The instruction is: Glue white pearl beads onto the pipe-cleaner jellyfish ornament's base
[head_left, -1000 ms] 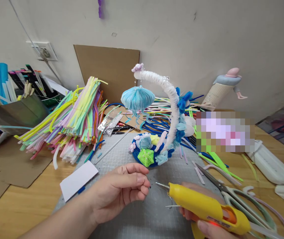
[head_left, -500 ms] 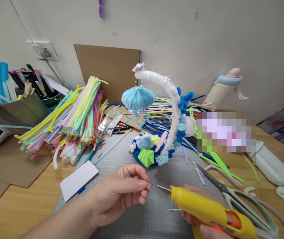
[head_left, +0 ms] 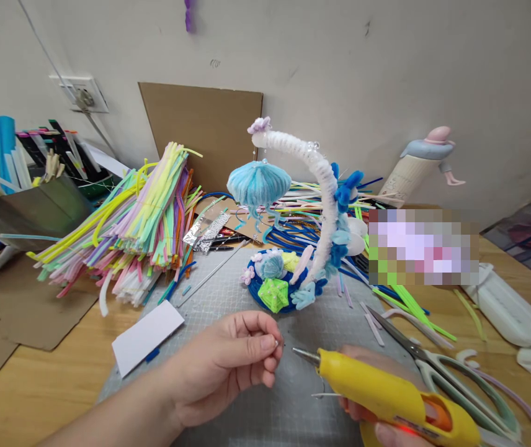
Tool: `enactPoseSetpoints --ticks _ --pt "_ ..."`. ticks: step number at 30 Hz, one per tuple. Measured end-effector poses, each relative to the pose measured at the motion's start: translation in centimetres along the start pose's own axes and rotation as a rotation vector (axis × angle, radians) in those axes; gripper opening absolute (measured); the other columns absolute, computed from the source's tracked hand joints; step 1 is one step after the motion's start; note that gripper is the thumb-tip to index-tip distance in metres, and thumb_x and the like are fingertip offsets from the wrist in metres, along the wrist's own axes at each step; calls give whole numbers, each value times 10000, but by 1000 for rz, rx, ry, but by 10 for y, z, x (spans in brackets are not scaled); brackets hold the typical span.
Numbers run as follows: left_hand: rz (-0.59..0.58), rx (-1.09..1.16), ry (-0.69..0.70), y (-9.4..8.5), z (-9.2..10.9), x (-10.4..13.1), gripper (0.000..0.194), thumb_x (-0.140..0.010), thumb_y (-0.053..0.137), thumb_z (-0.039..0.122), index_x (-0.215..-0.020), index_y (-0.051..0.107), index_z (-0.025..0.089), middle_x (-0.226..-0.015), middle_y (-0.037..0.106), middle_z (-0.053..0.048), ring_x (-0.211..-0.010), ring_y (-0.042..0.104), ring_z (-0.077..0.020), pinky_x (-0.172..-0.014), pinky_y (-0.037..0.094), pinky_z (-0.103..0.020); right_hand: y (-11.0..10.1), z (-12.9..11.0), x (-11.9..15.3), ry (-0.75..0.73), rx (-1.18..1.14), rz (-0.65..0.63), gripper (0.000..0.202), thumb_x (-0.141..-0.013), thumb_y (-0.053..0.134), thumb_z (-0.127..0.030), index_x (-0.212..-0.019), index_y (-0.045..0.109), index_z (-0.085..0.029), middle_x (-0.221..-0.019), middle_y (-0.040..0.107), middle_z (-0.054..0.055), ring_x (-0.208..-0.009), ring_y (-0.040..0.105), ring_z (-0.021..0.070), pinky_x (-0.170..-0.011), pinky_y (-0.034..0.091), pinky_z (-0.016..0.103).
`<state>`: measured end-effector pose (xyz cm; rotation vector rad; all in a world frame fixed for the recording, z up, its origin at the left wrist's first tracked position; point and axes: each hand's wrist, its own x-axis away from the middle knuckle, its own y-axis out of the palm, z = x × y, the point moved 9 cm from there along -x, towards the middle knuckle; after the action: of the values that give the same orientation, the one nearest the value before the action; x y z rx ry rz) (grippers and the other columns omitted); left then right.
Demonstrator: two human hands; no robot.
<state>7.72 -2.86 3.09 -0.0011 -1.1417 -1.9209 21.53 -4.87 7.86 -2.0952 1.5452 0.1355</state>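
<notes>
One left hand [head_left: 235, 366] pinches one tiny shiny bead [head_left: 275, 343]; one right hand [head_left: 363, 379] grips one yellow plastic glue gun [head_left: 386, 388].

The glue gun [head_left: 391, 388] looks like smooth, shiny yellow plastic with a metal tip. The jellyfish [head_left: 258, 184] looks fuzzy and soft. The table [head_left: 37, 379] looks like smooth wood, and the big board [head_left: 205, 133] looks like dull brown cardboard.

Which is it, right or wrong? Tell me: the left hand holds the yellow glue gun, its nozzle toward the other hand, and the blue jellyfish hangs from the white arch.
Wrong hand: the head view shows the right hand holding the yellow glue gun, its nozzle toward the left hand. The rest stands.
</notes>
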Motion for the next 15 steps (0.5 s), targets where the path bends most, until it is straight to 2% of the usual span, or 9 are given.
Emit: enactPoseSetpoints --ticks 6,10,13,15 --pt "9 13 -13 -2 -3 0 51 -760 669 83 -790 633 102 -707 627 -47 -561 580 -56 -561 518 -155 2 -6 -3 -125 14 -7 222 -847 435 -517 -814 596 -367 -578 616 -8 -487 609 216 -432 474 299" --pt "-10 17 -4 0 -2 0 59 -756 676 88 -796 634 97 -708 632 -47 -561 584 -56 -567 516 -156 3 -1 -6 -95 25 4 301 -830 417 -589 -736 563 -343 -574 624 -15 -469 607 203 -426 476 288" --pt "-30 17 15 2 -2 -1 55 -771 671 112 -802 629 95 -696 608 -34 -563 575 -55 -571 505 -156 1 -5 -6 -115 10 11 290 -833 424 -567 -728 549 -327 -572 618 -17 -454 603 191 -410 471 272" --pt "-36 19 26 3 -2 -1 53 -785 662 126 -801 623 95 -695 592 -28 -567 566 -54 -569 495 -155 2 -4 -6 -78 53 -14 283 -847 425 -546 -730 542 -316 -599 630 -14 -489 621 191 -450 496 271"
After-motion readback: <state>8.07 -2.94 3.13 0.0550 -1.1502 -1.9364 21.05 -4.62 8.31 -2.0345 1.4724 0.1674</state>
